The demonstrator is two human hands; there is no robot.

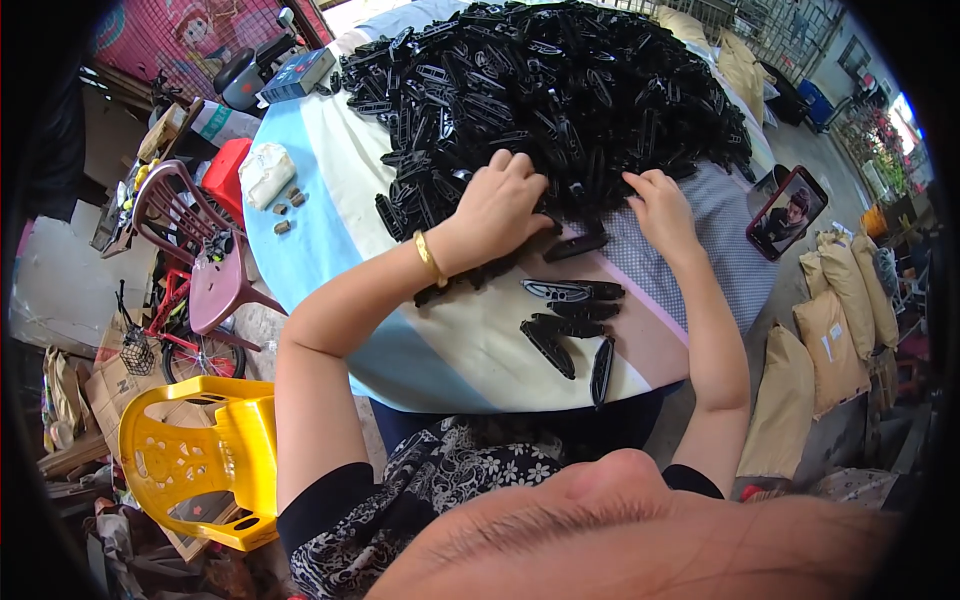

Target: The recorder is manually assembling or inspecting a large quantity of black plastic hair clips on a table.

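Observation:
A big heap of narrow black plastic pieces [540, 90] covers the far part of a round table. My left hand [497, 212], with a gold bangle at the wrist, rests at the heap's near edge. Its fingers curl down into the pieces, so what they grip is hidden. Across from it, my right hand [660, 212] bends its fingers and thumb inward at the heap's near right side; I cannot make out what is in them. One black piece [577, 246] lies between the hands. Nearer to me, several loose pieces [570, 291] lie on the cloth.
A striped cloth [450, 350] covers the table. A phone [788, 213] leans at the right edge. On the left are a white packet [266, 175], small brown bits [290, 200] and a box [298, 75]. Yellow [200, 460] and pink [215, 280] chairs and sacks [832, 340] surround the table.

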